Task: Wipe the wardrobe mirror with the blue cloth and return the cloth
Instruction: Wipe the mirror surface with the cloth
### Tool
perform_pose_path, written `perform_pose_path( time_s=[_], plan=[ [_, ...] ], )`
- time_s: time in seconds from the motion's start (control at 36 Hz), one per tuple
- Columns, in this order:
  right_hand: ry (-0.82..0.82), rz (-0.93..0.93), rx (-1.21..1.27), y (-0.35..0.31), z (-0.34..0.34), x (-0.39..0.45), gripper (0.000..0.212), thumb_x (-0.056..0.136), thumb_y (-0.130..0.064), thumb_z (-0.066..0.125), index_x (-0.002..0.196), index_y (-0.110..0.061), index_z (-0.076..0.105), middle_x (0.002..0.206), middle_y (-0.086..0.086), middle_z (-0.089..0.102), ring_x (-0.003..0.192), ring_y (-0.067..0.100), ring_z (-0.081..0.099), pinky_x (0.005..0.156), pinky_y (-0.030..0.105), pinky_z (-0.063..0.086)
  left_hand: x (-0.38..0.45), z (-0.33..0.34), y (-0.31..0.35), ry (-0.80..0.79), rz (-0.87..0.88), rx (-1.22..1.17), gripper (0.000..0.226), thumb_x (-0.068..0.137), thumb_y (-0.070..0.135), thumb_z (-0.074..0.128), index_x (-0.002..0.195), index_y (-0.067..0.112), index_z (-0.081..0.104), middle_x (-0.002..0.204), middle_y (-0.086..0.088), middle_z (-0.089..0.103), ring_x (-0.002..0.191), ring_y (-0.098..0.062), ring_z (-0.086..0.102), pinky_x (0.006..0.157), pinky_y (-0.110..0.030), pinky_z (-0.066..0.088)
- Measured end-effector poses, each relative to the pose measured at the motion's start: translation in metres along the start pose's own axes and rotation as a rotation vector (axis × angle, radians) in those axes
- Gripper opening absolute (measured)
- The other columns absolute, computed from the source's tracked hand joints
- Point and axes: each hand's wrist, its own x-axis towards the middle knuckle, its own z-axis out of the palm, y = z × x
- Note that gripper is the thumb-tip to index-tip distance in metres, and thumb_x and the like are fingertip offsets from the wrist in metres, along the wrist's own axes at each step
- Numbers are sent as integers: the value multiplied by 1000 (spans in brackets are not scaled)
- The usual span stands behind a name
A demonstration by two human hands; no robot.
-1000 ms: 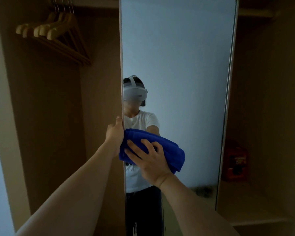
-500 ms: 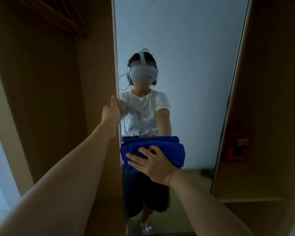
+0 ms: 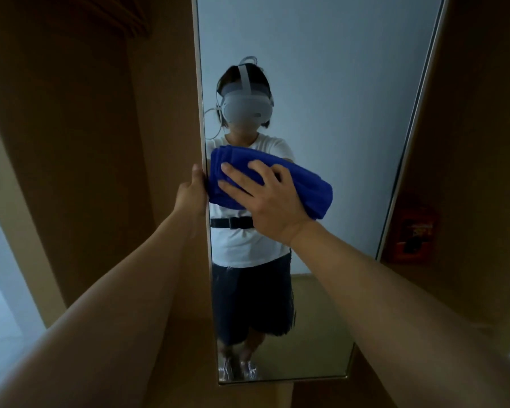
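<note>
A tall wardrobe mirror (image 3: 342, 83) on a swung-out door fills the middle of the head view. My right hand (image 3: 265, 198) presses a folded blue cloth (image 3: 309, 187) flat against the glass at mid height, near the mirror's left edge. My left hand (image 3: 193, 192) is wrapped around that left edge of the mirror door, fingers hidden behind it. The glass reflects a person in a white shirt and dark shorts.
Open wooden wardrobe compartments lie on both sides. A red box (image 3: 414, 234) stands on a shelf (image 3: 454, 295) at the right. The mirror's bottom edge (image 3: 283, 380) is low in the view. A pale wall strip (image 3: 0, 290) shows at far left.
The cloth and my right hand went down the glass, then came back up and left beside my left hand. The camera tilted down; the hangers left the view.
</note>
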Motion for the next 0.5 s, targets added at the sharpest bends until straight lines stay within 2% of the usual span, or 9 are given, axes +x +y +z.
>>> perform_pose_path(
  time_s=[0.11,0.17,0.25,0.42,0.5],
  plan=[
    [-64,16,10,-22,12,-16,59,76,-17,66,133,-31,55,146,-6,45,118,28,35,87,43,44,3,-1,-1,-11,-32,3,60,96,57,21,109,9,56,92,-8,60,80,-18,57,67,-30,44],
    [-121,-51,10,-34,19,-29,61,76,-20,64,135,-32,52,147,-6,43,119,29,35,89,42,43,4,-1,-3,-16,-51,17,65,95,59,21,114,8,56,91,-7,60,77,-17,56,62,-28,41],
    [-181,-73,79,-51,27,-46,63,75,-14,60,136,-28,51,147,-4,42,120,29,37,89,43,40,6,0,-5,-24,-51,37,68,94,61,21,117,8,56,84,-3,59,70,-13,54,56,-24,37],
    [-333,-195,96,-51,21,-62,58,81,-16,60,137,-26,50,149,-5,40,123,28,43,93,43,43,8,-2,-8,-55,-126,65,82,89,70,20,128,4,51,91,-11,60,73,-19,55,56,-28,37],
    [-385,-264,73,-40,12,-62,55,85,-17,56,139,-27,47,150,-5,38,126,27,45,98,45,41,0,0,-17,-46,-159,51,81,88,71,20,128,8,49,97,-6,57,74,-15,52,64,-30,38]
  ],
)
